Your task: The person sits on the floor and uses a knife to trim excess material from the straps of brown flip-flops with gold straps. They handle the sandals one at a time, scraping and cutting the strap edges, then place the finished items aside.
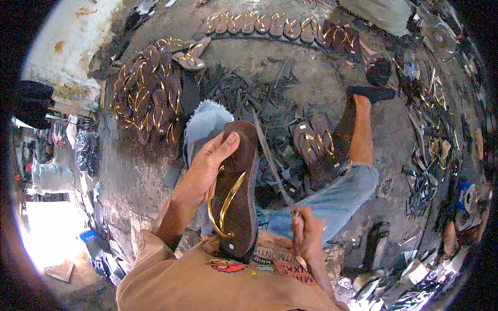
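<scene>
My left hand (220,150) grips the heel end of a dark brown flip-flop (239,192), thumb on top of the footbed. The sandal's gold V-shaped strap points toward me, and its toe end rests near my shirt. To the right of the sandal, my closed right hand (307,228) holds the lower end of a long, narrow grey strip (271,160). This strip slants up and left past the sandal's edge; whether it is a blade or a piece of sole material I cannot tell. My right hand is slightly blurred.
A heap of gold-strapped flip-flops (150,93) lies at the left. Several more stand in a row (264,25) at the back. A pair (314,140) sits by my right leg. Dark offcuts (249,85) litter the floor between my legs. Scraps (425,176) line the right side.
</scene>
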Demonstrator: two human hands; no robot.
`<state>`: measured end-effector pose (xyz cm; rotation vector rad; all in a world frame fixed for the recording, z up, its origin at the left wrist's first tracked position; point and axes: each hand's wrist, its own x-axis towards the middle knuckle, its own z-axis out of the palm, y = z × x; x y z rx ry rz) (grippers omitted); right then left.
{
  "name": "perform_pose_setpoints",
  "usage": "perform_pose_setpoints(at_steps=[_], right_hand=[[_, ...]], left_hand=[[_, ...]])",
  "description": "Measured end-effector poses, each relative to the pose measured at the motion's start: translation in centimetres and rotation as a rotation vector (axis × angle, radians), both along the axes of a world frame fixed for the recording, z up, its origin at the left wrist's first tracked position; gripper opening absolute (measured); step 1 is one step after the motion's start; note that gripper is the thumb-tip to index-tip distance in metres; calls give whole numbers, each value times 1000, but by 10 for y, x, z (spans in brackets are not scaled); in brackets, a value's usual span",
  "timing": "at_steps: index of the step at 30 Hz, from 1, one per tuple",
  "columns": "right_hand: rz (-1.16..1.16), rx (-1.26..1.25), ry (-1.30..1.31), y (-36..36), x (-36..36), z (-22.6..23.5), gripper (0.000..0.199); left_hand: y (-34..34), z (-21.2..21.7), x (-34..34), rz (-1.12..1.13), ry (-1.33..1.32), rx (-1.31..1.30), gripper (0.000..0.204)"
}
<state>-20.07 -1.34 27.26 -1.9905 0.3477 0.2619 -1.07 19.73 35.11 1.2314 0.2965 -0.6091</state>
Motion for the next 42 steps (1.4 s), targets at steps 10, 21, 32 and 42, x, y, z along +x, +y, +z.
perform_pose_setpoints(at_steps=[10,21,32,42], right_hand=[[55,-126,18,-11,27,-16,31],[601,28,-164,-53,198,45,40],[-425,41,-457,-78,133,-66,37],[-240,39,-255,-23,-28,-25,47]], left_hand=[[-2,4,-3,-58,-10,201,48],[-6,7,11,-262,48,265,47],[23,3,50,307,-272,-552,35],[-87,-14,-6,194,162,-503,27]])
